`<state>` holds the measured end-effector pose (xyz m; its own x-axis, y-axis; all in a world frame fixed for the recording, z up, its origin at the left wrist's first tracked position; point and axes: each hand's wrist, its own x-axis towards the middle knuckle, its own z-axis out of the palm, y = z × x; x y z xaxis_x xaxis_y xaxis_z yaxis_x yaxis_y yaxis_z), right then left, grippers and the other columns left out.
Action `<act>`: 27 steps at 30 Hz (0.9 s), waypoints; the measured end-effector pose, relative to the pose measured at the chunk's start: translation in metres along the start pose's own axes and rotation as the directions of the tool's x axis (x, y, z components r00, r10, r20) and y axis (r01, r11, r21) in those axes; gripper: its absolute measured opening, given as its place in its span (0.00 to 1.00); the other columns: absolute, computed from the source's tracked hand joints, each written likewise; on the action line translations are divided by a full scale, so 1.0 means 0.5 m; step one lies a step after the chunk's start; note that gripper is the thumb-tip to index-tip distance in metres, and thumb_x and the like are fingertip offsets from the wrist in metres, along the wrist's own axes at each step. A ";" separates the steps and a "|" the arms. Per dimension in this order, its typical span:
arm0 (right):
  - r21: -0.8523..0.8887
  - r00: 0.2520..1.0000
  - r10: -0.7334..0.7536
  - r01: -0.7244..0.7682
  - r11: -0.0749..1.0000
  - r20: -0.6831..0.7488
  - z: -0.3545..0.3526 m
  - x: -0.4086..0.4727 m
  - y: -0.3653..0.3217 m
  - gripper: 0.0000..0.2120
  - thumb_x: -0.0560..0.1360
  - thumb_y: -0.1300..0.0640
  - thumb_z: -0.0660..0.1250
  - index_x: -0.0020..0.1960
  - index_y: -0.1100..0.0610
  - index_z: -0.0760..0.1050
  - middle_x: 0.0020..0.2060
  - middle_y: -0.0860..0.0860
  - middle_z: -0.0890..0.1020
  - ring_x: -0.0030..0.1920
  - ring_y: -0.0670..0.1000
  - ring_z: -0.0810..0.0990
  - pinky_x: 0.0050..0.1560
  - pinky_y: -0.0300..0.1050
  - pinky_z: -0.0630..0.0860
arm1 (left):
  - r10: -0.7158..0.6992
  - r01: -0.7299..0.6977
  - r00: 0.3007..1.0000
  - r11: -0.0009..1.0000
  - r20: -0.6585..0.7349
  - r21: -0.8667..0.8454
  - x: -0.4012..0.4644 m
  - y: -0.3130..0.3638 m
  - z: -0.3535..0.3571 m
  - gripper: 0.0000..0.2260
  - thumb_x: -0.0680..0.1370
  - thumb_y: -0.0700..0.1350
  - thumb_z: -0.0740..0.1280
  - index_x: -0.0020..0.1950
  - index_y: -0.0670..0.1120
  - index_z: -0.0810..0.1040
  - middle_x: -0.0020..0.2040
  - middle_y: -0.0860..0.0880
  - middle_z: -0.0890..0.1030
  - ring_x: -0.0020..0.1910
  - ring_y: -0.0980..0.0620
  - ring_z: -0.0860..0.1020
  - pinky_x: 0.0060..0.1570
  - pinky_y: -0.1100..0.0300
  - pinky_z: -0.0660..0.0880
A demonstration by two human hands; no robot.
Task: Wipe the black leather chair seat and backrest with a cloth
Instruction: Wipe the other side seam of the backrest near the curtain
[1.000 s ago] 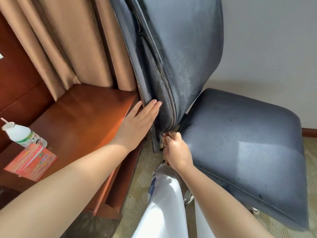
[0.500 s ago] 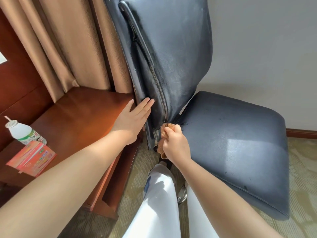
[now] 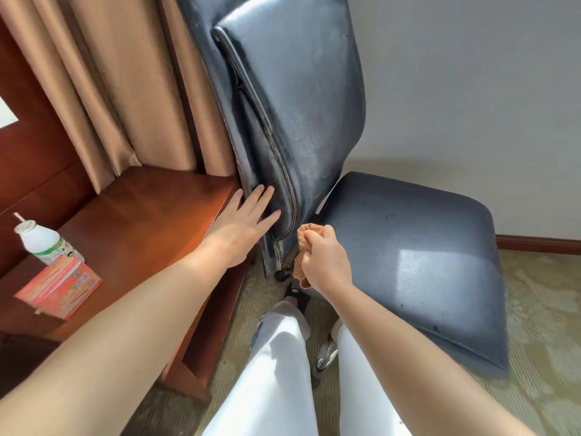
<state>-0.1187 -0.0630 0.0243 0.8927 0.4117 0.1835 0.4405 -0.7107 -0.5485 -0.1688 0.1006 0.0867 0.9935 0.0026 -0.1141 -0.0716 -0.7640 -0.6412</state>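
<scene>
The black leather chair stands side-on to me, its tall backrest (image 3: pixel 301 99) rising at the centre and its wide seat (image 3: pixel 418 262) spreading to the right. My left hand (image 3: pixel 245 221) lies flat with straight fingers against the lower side edge of the backrest. My right hand (image 3: pixel 325 262) grips a bunched orange-brown cloth (image 3: pixel 306 232) at the crease where the backrest meets the seat. Most of the cloth is hidden in my fist.
A reddish wooden desk (image 3: pixel 141 221) stands to the left, touching the chair's back. On it are a white bottle (image 3: pixel 47 240) with a straw and a red tissue pack (image 3: pixel 59 286). Tan curtains (image 3: pixel 119 83) hang behind. My white-trousered legs (image 3: pixel 283 372) stand on carpet.
My view has tilted so more of the backrest shows. My right hand with the cloth has moved slightly up along the backrest's lower corner. My left hand stays flat on the backrest's side.
</scene>
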 end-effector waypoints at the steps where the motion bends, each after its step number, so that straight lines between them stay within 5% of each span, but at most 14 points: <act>1: 0.018 1.000 0.028 -0.028 0.999 0.003 -0.001 -0.002 0.003 0.12 0.79 0.60 0.58 0.60 0.58 0.75 0.56 0.53 0.71 0.47 0.54 0.76 0.49 0.48 0.78 | 0.011 -0.012 1.000 0.998 0.020 0.060 -0.003 0.002 0.001 0.38 0.78 0.40 0.62 0.79 0.47 0.39 0.75 0.35 0.33 0.76 0.37 0.35 0.74 0.40 0.46; 4: 0.062 0.996 0.093 -0.093 0.994 0.006 -0.002 -0.011 0.007 0.14 0.79 0.59 0.57 0.62 0.57 0.74 0.56 0.53 0.71 0.48 0.55 0.76 0.50 0.48 0.78 | 0.022 -0.029 0.999 0.984 0.044 0.176 -0.006 0.012 -0.001 0.40 0.78 0.44 0.65 0.78 0.45 0.39 0.75 0.32 0.34 0.75 0.35 0.37 0.73 0.39 0.46; 14: 0.116 0.986 0.159 -0.164 0.980 0.054 0.004 -0.038 0.013 0.14 0.78 0.62 0.56 0.62 0.57 0.74 0.58 0.53 0.70 0.50 0.55 0.75 0.47 0.41 0.71 | 0.070 -0.060 0.995 0.987 -0.067 0.147 -0.025 0.041 0.005 0.38 0.79 0.43 0.61 0.78 0.44 0.36 0.76 0.35 0.36 0.74 0.30 0.38 0.73 0.38 0.48; 21: 0.201 0.980 0.183 -0.195 0.960 0.075 0.000 -0.056 0.032 0.15 0.79 0.61 0.56 0.62 0.55 0.75 0.56 0.52 0.69 0.53 0.54 0.74 0.50 0.43 0.71 | 0.084 -0.031 0.984 0.950 -0.159 0.310 -0.033 0.077 0.040 0.28 0.83 0.46 0.52 0.78 0.41 0.41 0.76 0.34 0.39 0.73 0.28 0.41 0.71 0.35 0.47; 27: 0.303 0.964 0.260 -0.264 0.916 0.055 -0.006 -0.060 0.039 0.12 0.78 0.63 0.57 0.58 0.58 0.74 0.58 0.52 0.65 0.51 0.54 0.73 0.56 0.50 0.74 | 0.060 -0.004 0.981 0.957 -0.184 0.291 -0.031 0.072 0.050 0.29 0.81 0.44 0.54 0.78 0.43 0.42 0.77 0.36 0.39 0.74 0.31 0.41 0.71 0.35 0.45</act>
<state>-0.1368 -0.0910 0.0106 0.9699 0.2433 -0.0106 0.1386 -0.5869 -0.7977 -0.1891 0.0893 0.0463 0.9868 -0.1617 -0.0106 -0.0980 -0.5434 -0.8337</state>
